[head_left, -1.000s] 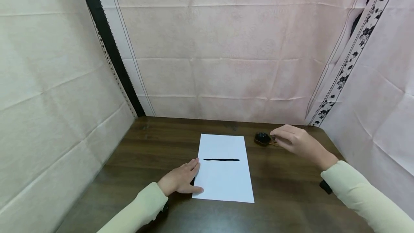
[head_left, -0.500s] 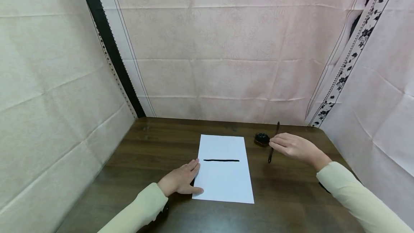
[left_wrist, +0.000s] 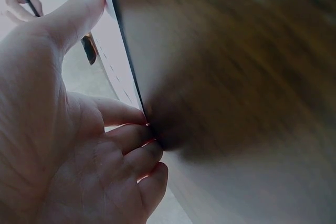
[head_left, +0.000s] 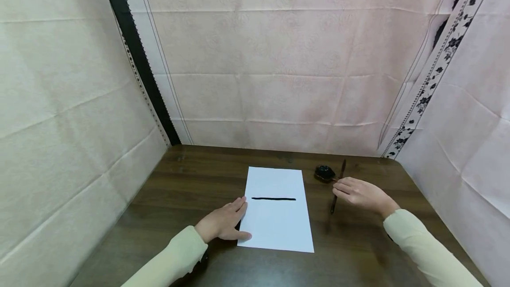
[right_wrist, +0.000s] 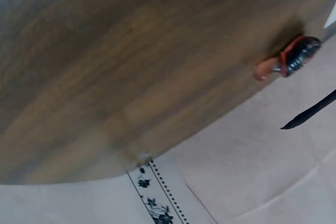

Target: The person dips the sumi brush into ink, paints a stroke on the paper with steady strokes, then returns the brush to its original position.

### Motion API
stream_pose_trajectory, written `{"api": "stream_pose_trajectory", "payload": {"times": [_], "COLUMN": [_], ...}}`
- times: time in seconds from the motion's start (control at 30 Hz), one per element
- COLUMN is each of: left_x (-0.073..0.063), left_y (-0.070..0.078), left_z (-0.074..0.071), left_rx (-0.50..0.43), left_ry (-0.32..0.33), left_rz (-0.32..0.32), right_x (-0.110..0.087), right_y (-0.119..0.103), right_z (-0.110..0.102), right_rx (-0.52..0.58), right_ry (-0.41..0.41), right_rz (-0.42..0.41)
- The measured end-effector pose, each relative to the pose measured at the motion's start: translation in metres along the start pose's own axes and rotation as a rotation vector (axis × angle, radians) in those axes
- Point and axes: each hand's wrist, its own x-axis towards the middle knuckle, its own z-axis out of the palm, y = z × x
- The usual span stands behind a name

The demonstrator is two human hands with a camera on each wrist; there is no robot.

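Note:
My left hand [head_left: 225,220] rests with spread fingers and thumb on the left edge of a white sheet of paper [head_left: 275,227]. A thick black horizontal stroke [head_left: 273,198] crosses the sheet's upper half. To the right of the paper, my right hand [head_left: 360,195] pinches a thin dark writing brush [head_left: 334,204] near its middle. The brush slants, its tapered tip [right_wrist: 298,121] pointing to the back of the table and its knobbed end toward the front. Just beyond those fingers lies a small glossy black object [head_left: 324,172] with a reddish-brown rim and stem [right_wrist: 265,70].
Everything lies on a dark wooden table [head_left: 199,180]. Pale cloth [head_left: 255,79] hangs behind it and on both sides, with a black strip [head_left: 135,52] at the left corner and a floral border [head_left: 422,96] at the right.
My right hand has lifted the brush into view from beside the black object and drawn it back toward the table's front. The left hand and paper have stayed in place.

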Motion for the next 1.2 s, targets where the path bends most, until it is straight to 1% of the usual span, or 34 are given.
{"api": "stream_pose_trajectory", "payload": {"times": [0.17,0.37,0.5,0.8,1.0,1.2], "left_x": [0.001,0.000,-0.001,-0.003,-0.005,-0.005], "left_y": [-0.001,-0.002,-0.001,0.001,0.000,-0.004], "left_z": [0.001,0.000,-0.001,0.001,0.002,0.002], "left_rx": [-0.007,-0.010,-0.012,-0.020,-0.030,-0.070], "left_ry": [-0.008,-0.003,-0.002,-0.007,-0.013,-0.034], "left_rz": [0.004,0.014,0.022,0.031,0.039,0.034], "right_x": [-0.007,-0.012,-0.013,-0.014,-0.016,-0.015], "right_y": [-0.008,-0.017,-0.022,-0.032,-0.038,-0.038], "right_z": [0.008,0.018,0.022,0.026,0.029,0.026], "right_rx": [0.016,0.002,0.022,0.068,0.093,0.063], "right_ry": [-0.017,-0.046,-0.061,-0.054,-0.115,-0.160], "right_rz": [0.017,0.006,0.003,0.005,0.008,0.030]}}
